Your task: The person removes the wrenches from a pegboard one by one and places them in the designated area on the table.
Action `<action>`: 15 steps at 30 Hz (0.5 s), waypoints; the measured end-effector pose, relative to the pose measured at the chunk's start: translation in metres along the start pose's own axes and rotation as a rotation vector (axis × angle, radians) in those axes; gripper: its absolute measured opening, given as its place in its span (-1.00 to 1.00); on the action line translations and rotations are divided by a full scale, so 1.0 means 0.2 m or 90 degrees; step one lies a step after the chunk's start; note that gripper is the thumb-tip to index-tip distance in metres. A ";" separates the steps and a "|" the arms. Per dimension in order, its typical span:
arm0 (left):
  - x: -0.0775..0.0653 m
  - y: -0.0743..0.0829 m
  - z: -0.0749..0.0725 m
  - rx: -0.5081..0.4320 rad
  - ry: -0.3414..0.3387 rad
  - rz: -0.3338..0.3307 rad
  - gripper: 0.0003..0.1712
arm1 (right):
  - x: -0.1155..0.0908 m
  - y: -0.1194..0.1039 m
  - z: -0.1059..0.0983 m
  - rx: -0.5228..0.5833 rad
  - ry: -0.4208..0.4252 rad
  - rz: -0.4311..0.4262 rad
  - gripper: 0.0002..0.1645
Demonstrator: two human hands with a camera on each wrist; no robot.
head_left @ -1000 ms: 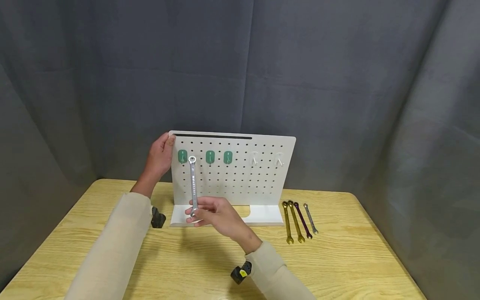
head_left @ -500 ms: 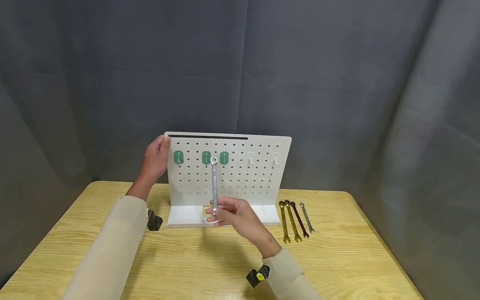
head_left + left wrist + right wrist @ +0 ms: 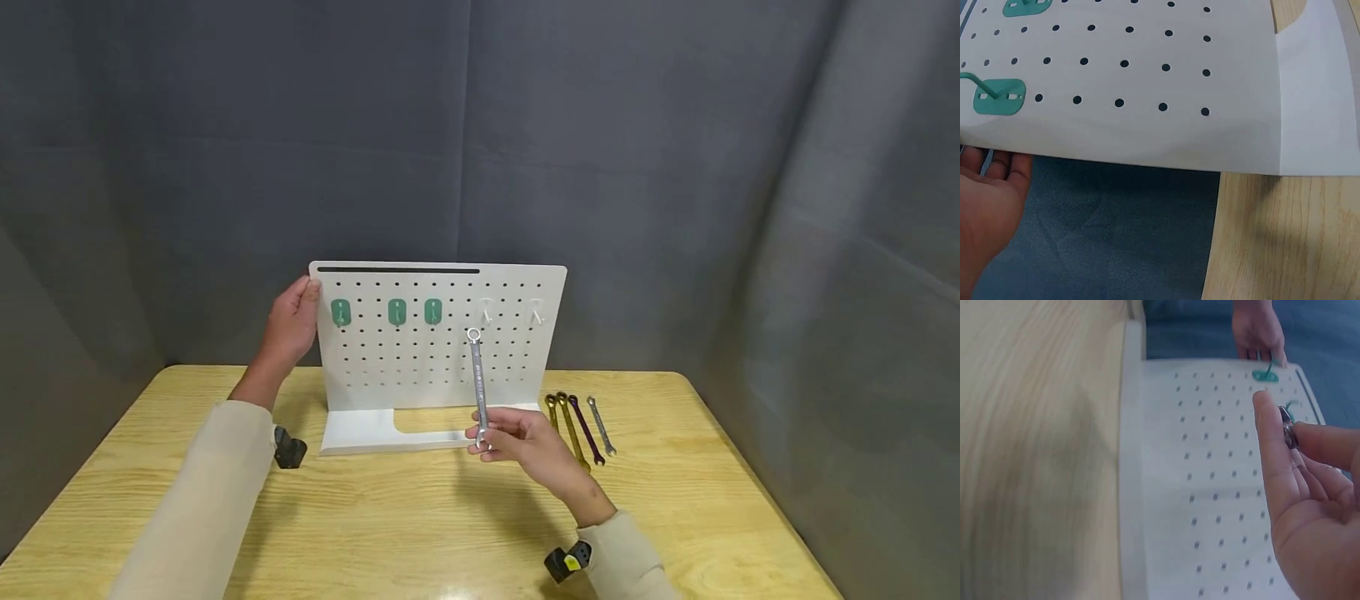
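Note:
A white pegboard (image 3: 405, 354) stands upright on its own base. At its upper left corner my left hand (image 3: 291, 321) grips the side edge, thumb in front, with the other fingers partly hidden behind the board in the left wrist view. My right hand (image 3: 543, 450) pinches a silver combination wrench (image 3: 479, 383) by its open end, between thumb and fingers. The wrench points up, its ring end just below and left of a clear hook (image 3: 486, 313). Another clear hook (image 3: 536, 313) is farther right. Three green hooks, including the leftmost green hook (image 3: 341, 312), sit in the same row.
Right of the board, more wrenches lie on the wooden table (image 3: 360, 525): two gold ones, including a gold wrench (image 3: 572, 429), a purple wrench (image 3: 588, 432) and a smaller silver wrench (image 3: 602, 426). My right hand partly covers the gold ones. A grey curtain (image 3: 300, 150) hangs behind.
My right hand has carried the silver wrench rightward across the board's front, from beside the leftmost green hook to near the first clear hook. My left hand keeps its grip on the corner.

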State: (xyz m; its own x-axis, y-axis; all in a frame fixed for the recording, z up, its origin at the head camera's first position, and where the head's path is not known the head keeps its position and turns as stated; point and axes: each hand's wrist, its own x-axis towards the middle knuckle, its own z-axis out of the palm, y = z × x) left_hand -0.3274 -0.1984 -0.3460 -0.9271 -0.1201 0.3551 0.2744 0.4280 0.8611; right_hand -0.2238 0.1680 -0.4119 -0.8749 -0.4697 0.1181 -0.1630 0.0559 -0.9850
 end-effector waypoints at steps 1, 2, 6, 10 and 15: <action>-0.01 -0.01 -0.01 -0.004 -0.005 -0.001 -0.40 | -0.01 0.01 -0.02 0.002 0.003 0.007 -0.62; -0.01 -0.02 -0.02 0.000 -0.009 0.000 -0.42 | -0.02 0.02 -0.04 0.003 0.006 0.011 -0.61; -0.06 -0.07 -0.03 0.009 -0.046 0.004 -0.47 | -0.07 0.06 -0.11 0.009 0.019 0.025 -0.59; -0.12 -0.17 -0.04 0.009 -0.078 0.000 -0.48 | -0.12 0.10 -0.19 0.010 0.032 0.036 -0.58; -0.22 -0.28 -0.09 0.014 -0.087 0.006 -0.54 | -0.18 0.14 -0.31 0.004 0.056 0.061 -0.50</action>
State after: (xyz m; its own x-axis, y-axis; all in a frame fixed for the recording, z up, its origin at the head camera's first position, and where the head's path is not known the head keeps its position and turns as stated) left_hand -0.2973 -0.2320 -0.4028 -0.9513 0.0062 0.3084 0.2784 0.4479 0.8497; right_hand -0.2246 0.2416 -0.4366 -0.9229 -0.3835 0.0335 -0.0739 0.0911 -0.9931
